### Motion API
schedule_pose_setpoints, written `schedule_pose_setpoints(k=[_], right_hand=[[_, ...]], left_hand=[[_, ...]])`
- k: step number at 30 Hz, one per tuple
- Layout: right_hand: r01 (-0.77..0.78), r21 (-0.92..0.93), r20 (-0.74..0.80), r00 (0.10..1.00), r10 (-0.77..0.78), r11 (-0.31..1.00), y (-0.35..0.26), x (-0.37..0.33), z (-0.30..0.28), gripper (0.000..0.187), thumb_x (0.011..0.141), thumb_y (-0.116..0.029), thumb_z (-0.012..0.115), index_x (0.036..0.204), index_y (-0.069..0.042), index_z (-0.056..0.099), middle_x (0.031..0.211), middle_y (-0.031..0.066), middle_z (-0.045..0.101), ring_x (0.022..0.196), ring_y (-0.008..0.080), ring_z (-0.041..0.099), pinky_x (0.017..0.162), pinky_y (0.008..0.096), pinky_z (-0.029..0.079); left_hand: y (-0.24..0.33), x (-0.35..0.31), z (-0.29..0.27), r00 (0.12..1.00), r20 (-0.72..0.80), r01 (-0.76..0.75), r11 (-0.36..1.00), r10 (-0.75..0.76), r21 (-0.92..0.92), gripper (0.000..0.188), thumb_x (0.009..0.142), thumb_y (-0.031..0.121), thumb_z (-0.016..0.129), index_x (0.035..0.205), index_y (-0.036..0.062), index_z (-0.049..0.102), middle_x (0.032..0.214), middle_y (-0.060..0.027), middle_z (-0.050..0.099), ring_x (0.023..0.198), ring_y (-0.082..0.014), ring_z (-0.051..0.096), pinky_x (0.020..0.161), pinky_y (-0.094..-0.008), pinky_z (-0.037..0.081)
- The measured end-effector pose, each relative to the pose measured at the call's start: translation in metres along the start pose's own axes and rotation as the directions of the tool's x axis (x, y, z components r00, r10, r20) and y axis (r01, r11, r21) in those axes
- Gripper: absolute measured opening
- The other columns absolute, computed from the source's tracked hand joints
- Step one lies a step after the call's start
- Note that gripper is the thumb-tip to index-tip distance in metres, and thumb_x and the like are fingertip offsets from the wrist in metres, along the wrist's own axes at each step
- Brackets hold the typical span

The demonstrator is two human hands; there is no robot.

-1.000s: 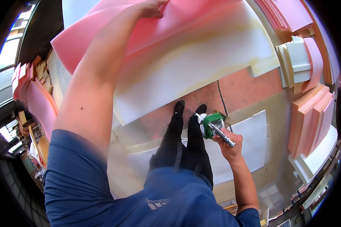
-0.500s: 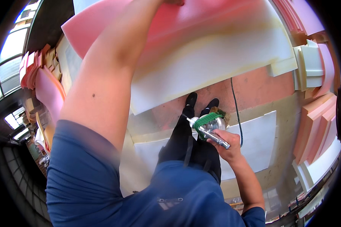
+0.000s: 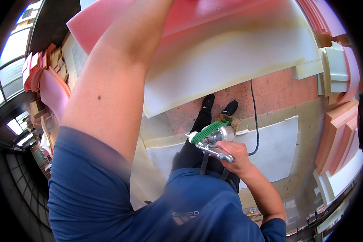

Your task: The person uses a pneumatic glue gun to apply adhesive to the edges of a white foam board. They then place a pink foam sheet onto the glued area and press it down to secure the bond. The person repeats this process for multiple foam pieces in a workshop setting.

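My right hand [image 3: 234,156] is wrapped round the spray gun [image 3: 218,153] before my legs [image 3: 186,156]; my left hand, reaching past pink foam [image 3: 213,17], is out of view, grip undeterminable. The hose [image 3: 254,115], looping close by, could snag and jerk the nozzle [image 3: 189,136].

Inside a foam workshop, a large pink foam sheet [image 3: 201,17] covers part of a broad white panel [image 3: 230,64] stained yellow; salmon-pink, angular foam slabs [image 3: 337,139] stand stacked at right, dark-framed, multi-paned windows [image 3: 14,45] rise at left, and a bare right hand [image 3: 234,155] grips a silver metal spray gun [image 3: 218,137] wrapped in green cord [image 3: 207,132].
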State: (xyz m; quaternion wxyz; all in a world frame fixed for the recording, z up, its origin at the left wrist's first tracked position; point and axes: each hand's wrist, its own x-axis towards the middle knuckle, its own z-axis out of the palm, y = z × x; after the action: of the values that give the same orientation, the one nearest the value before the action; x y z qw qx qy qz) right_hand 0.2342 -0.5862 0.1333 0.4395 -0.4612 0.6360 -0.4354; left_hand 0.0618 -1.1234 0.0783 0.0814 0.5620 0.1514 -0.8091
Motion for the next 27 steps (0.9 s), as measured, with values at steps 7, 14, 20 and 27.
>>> schedule_pose_setpoints(k=[7,14,20,27], right_hand=[[0.09,-0.02,-0.058,0.994,-0.091,0.996,0.01,-0.004,0.003,0.025,0.08,-0.01,0.072,0.105,-0.007,0.07,0.091,0.0123,0.073,0.079,0.0305,0.071,0.067,0.0359,0.057],[-0.004,-0.037,-0.209,0.978,-0.003,0.999,-0.009,0.0,0.0,0.024,0.085,-0.012,0.071,0.108,-0.004,0.069,0.099,0.0141,0.073,0.085,0.03,0.072,0.073,0.0359,0.058],[-0.043,-0.011,-0.333,0.942,0.036,0.999,-0.015,0.004,0.014,0.023,0.075,-0.006,0.08,0.094,-0.005,0.068,0.079,0.0125,0.069,0.069,0.0303,0.068,0.06,0.0342,0.053],[-0.114,-0.029,-0.447,0.89,0.089,0.993,-0.039,0.008,0.012,0.024,0.076,-0.012,0.084,0.093,-0.003,0.069,0.076,0.0122,0.068,0.065,0.0297,0.066,0.059,0.0328,0.051]], left_hand=[[-0.003,0.018,0.013,0.995,0.101,-0.004,0.988,-0.012,0.156,0.035,0.086,0.027,0.073,0.112,0.0107,0.056,0.099,-0.0116,0.07,0.091,-0.0217,0.067,0.085,-0.0348,0.055],[-0.013,-0.029,-0.005,0.752,0.658,-0.018,-0.997,0.035,0.074,0.072,0.08,0.023,0.071,0.144,0.0191,0.038,0.113,-0.0173,0.066,0.102,-0.0281,0.065,0.087,-0.0384,0.052],[0.024,-0.011,-0.024,0.809,0.531,-0.267,-0.649,0.251,0.712,0.052,0.084,0.024,0.072,0.131,0.019,0.049,0.109,-0.0128,0.066,0.104,-0.0252,0.063,0.088,-0.0378,0.052],[0.003,-0.062,-0.021,0.77,0.633,-0.012,-0.99,0.08,0.139,0.092,0.08,0.017,0.07,0.159,0.0268,0.024,0.146,-0.0211,0.049,0.126,-0.0373,0.054,0.103,-0.0428,0.044]])
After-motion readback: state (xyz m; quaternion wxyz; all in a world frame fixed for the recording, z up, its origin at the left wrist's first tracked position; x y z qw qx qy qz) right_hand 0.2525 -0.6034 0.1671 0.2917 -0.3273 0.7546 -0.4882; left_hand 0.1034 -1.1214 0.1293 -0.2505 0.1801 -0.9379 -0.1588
